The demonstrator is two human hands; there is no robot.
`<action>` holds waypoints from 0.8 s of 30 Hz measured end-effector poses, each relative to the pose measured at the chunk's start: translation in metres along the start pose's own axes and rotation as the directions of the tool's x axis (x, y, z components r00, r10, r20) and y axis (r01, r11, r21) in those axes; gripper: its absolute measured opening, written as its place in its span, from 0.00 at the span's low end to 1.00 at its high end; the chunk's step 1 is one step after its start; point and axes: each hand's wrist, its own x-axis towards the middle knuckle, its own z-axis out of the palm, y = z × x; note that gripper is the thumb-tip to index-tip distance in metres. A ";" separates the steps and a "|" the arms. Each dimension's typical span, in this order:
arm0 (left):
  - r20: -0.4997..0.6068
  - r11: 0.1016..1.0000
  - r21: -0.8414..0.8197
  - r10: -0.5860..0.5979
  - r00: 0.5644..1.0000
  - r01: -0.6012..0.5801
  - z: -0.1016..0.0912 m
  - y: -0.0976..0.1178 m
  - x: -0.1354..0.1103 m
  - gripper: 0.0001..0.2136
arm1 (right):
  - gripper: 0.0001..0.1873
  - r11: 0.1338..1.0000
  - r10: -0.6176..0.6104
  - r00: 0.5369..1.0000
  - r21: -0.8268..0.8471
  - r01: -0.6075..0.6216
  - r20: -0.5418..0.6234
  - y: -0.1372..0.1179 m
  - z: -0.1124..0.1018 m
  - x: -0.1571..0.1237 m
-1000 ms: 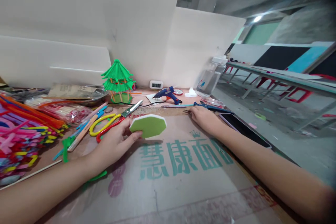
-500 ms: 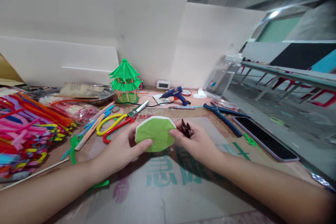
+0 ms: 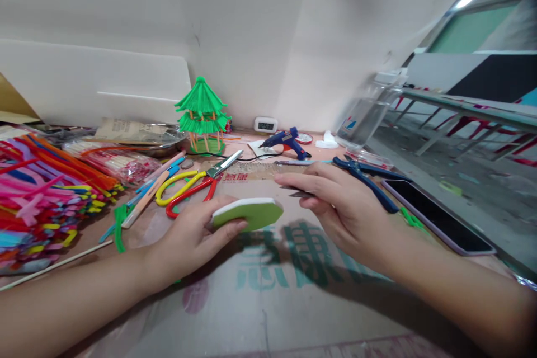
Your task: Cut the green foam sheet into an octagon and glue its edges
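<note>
My left hand (image 3: 205,235) grips a flat, many-sided piece (image 3: 248,213) with a light green face and a white edge, thumb on the green side. It is tilted above the table, its far edge raised. My right hand (image 3: 339,201) is apart from it, to the right, with fingers closed around a small dark pointed object (image 3: 296,192). Its thin tips stick out to the left; its exact kind is hard to make out. Scissors (image 3: 201,183) with yellow and red handles lie just beyond my left hand. Blue-handled pliers (image 3: 369,179) lie beyond my right hand.
A green pagoda model (image 3: 201,117) stands at the back, near a blue glue gun (image 3: 289,141) and a small digital clock (image 3: 265,124). Colourful pipe cleaners (image 3: 50,196) heap at left. A phone (image 3: 436,215) and a water bottle (image 3: 364,109) are at right. Printed cardboard (image 3: 235,313) covers the front.
My right hand has let go of the green piece and moved right, bringing the dark object's tips leftward. The green piece now tilts flatter in my left hand. The view has shifted slightly.
</note>
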 end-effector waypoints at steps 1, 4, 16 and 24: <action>0.006 1.000 0.002 0.013 1.000 -0.013 0.000 0.000 0.000 0.08 | 0.20 0.999 -0.002 1.000 -0.038 0.002 0.005 -0.002 -0.001 0.001; 0.015 0.999 0.019 0.042 0.999 -0.043 -0.001 0.001 -0.001 0.07 | 0.25 0.990 -0.010 1.000 -0.142 0.012 0.015 -0.007 -0.001 0.001; 0.015 0.999 0.040 0.018 1.000 -0.018 -0.002 -0.001 -0.001 0.09 | 0.09 0.995 -0.101 0.994 -0.017 0.100 -0.034 -0.005 0.011 -0.002; 0.021 0.996 0.046 0.072 0.997 -0.073 -0.003 -0.003 -0.001 0.09 | 0.08 0.992 -0.093 0.996 -0.082 0.092 -0.004 -0.007 0.012 -0.002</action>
